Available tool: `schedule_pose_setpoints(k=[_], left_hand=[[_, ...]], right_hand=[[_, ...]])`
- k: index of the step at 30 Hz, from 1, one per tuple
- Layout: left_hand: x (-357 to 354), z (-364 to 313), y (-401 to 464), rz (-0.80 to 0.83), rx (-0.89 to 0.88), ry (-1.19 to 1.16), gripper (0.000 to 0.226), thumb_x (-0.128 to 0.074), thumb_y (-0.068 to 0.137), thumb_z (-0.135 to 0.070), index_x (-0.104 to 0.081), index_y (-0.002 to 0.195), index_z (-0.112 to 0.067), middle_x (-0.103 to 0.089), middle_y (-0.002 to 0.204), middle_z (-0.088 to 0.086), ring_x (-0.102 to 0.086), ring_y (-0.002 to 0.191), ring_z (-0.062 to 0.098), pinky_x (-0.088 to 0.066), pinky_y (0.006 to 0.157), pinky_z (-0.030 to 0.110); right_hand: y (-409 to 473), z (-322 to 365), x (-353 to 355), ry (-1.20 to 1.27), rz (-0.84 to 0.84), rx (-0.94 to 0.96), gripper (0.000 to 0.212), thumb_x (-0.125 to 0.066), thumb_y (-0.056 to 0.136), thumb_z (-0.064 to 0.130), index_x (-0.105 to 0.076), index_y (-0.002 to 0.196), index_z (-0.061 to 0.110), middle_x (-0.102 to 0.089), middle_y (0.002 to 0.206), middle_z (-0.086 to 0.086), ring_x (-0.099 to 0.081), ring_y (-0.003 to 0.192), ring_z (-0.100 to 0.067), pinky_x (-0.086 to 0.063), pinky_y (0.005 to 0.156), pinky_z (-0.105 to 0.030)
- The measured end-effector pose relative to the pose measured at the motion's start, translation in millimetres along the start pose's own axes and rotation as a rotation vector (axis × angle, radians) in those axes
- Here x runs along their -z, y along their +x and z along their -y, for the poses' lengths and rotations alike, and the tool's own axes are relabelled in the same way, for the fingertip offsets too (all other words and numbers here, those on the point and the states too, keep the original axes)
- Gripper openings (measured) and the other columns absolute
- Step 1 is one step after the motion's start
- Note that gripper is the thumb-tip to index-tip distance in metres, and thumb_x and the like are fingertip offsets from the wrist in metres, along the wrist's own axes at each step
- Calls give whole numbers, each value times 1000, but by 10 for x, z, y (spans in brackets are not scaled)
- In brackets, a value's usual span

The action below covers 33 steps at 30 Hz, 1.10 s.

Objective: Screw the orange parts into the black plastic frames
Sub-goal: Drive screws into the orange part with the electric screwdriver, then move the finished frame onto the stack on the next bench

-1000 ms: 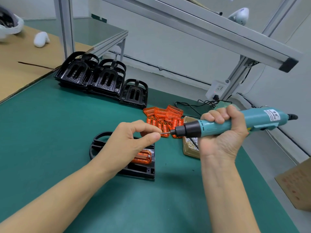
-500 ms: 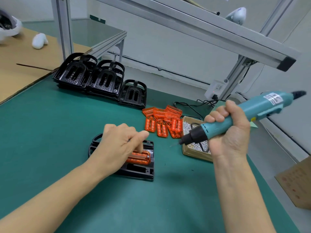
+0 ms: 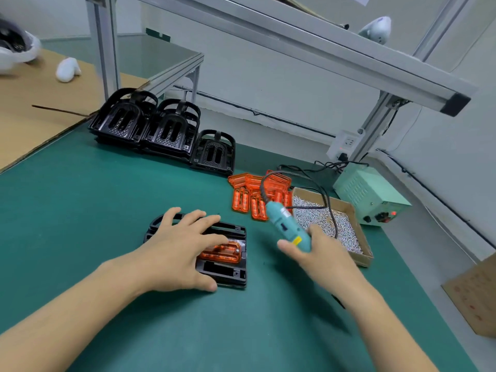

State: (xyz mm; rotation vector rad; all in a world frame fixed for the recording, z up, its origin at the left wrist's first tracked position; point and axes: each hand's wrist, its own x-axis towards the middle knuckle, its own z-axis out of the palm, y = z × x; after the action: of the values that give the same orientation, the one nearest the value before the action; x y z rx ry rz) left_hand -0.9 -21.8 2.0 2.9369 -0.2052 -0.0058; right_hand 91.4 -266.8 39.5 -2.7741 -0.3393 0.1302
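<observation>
A black plastic frame [image 3: 233, 275] lies on the green mat in front of me, with one orange part [image 3: 222, 252] seated in its upper slot. My left hand [image 3: 179, 248] rests flat on the frame, fingers spread over its left half and touching the orange part. My right hand [image 3: 316, 253] grips a teal electric screwdriver [image 3: 284, 224] to the right of the frame, its cable end pointing up and away; the bit is hidden behind my hand. A pile of loose orange parts [image 3: 249, 197] lies beyond the frame.
Stacks of black frames [image 3: 166, 130] stand at the back left. A cardboard tray of screws [image 3: 357, 229] sits right of the orange pile, a pale green power box [image 3: 370, 194] behind it. An aluminium rail [image 3: 322, 47] crosses overhead. A cardboard box [image 3: 475, 294] is at the right edge.
My left hand dropped from the screwdriver's tip onto the frame and spread flat. My right hand swung the screwdriver from level to upright, bit downward, and lowered it beside the frame.
</observation>
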Motion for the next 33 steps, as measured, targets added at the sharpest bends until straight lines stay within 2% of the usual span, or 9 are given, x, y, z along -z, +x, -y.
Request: schedule_pose_setpoints(k=[2, 5, 10, 15, 20, 25, 28, 30, 33], left_hand=[[28, 37, 12, 8, -24, -17, 77, -57, 65, -72, -35, 135, -50, -4, 158, -13, 2, 142, 6, 9, 111, 42], [84, 110, 29, 23, -74, -43, 69, -65, 63, -66, -45, 127, -50, -9, 156, -16, -2, 139, 2, 7, 108, 35], [147, 170, 29, 105, -91, -100, 57, -72, 67, -55, -52, 120, -53, -8, 156, -20, 4, 142, 0, 14, 110, 38], [114, 183, -16, 115, -69, -123, 55, -69, 73, -53, -50, 124, -56, -7, 156, -23, 10, 141, -3, 20, 111, 42], [107, 161, -80, 76, -73, -80, 53, -65, 77, -51, -46, 126, -58, -7, 156, -21, 10, 143, 0, 17, 113, 44], [117, 180, -172, 21, -69, -68, 50, -62, 86, -38, -44, 128, -58, -8, 155, -23, 11, 142, -1, 17, 113, 40], [71, 201, -257, -73, -49, -62, 54, -60, 88, -34, -39, 132, -56, -8, 154, -24, 10, 141, -1, 16, 112, 37], [27, 203, -323, -163, -30, -92, 56, -63, 86, -35, -40, 133, -53, -12, 153, -23, 5, 141, -1, 15, 112, 32], [-22, 207, -389, -296, 2, -161, 55, -71, 81, -33, -50, 131, -44, -22, 151, -20, -4, 141, 0, 12, 111, 28]], right_hand=[[-45, 9, -107, -179, -18, 21, 54, -55, 81, 71, -41, 94, 20, -63, 97, -3, -60, 88, -27, -35, 63, -35], [-81, 63, -226, -358, -44, 20, 66, -48, 82, 74, -43, 113, 15, -61, 117, -6, -60, 107, -29, -40, 72, -34], [-54, 138, -296, -459, -89, 22, 74, -39, 83, 76, -40, 122, 14, -57, 123, -3, -59, 112, -22, -45, 77, -31], [-71, 126, -379, -525, -133, 34, 72, -31, 83, 77, -40, 119, 16, -55, 121, -1, -57, 110, -19, -45, 75, -30], [-66, 92, -413, -670, -164, 63, 68, -25, 86, 76, -45, 117, 19, -56, 120, 0, -53, 112, -21, -38, 86, -33], [-74, 113, -362, -698, -126, 58, 67, -25, 88, 75, -48, 116, 19, -57, 120, 0, -54, 112, -21, -36, 89, -33], [-136, 222, -262, -706, -221, 102, 64, -26, 89, 73, -53, 114, 20, -56, 115, 0, -53, 108, -22, -34, 87, -34], [-145, 337, -216, -615, -294, 212, 58, -29, 92, 67, -54, 117, 21, -54, 114, 1, -51, 109, -22, -33, 87, -35], [-78, 569, -244, -360, -254, 420, 49, -39, 97, 54, -52, 128, 19, -52, 125, 0, -47, 116, -22, -31, 93, -34]])
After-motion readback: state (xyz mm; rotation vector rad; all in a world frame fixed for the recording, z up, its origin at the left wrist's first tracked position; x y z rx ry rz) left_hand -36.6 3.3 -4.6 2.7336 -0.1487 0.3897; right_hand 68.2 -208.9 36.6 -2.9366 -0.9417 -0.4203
